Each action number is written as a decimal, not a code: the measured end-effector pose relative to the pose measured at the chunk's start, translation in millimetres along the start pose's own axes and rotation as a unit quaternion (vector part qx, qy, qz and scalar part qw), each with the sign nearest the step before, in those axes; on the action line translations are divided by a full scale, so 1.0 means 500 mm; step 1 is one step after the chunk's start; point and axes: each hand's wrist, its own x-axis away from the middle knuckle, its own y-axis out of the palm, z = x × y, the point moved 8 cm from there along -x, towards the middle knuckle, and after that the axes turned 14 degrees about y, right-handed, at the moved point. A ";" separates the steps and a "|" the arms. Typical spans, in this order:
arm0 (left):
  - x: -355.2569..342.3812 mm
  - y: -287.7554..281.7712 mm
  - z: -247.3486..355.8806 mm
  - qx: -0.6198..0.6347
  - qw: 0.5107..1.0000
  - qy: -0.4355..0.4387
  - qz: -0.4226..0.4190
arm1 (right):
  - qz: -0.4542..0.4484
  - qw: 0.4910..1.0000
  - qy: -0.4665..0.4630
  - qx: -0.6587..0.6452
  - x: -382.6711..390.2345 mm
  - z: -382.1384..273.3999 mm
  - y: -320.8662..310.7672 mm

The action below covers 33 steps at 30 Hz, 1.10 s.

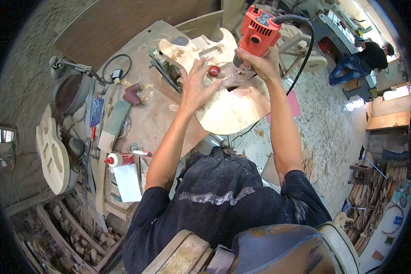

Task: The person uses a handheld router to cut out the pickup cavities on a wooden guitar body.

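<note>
Fingers of right hand [260,61] wrapped around orange router [259,30], left hand [195,84] spread flat on guitar body [228,107]

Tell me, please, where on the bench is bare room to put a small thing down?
Bare bench shows between the guitar body and the maroon block, left of the left hand. The bench's left edge is crowded: glue bottle, paper, tools. The right hand holds the orange router on the body.
</note>
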 end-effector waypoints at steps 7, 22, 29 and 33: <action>0.017 -0.012 -0.017 0.040 0.998 -0.039 0.024 | 0.006 1.000 -0.007 0.021 0.012 -0.010 0.017; 0.061 -0.055 -0.029 0.083 0.988 -0.075 0.104 | 0.016 0.999 0.019 0.020 0.037 -0.018 0.064; 0.077 -0.055 -0.047 0.135 0.980 -0.094 0.115 | 0.024 0.999 -0.006 0.026 0.030 0.009 0.070; 0.089 -0.058 -0.054 0.153 0.975 -0.100 0.123 | 0.029 0.997 -0.030 0.059 0.034 0.006 0.081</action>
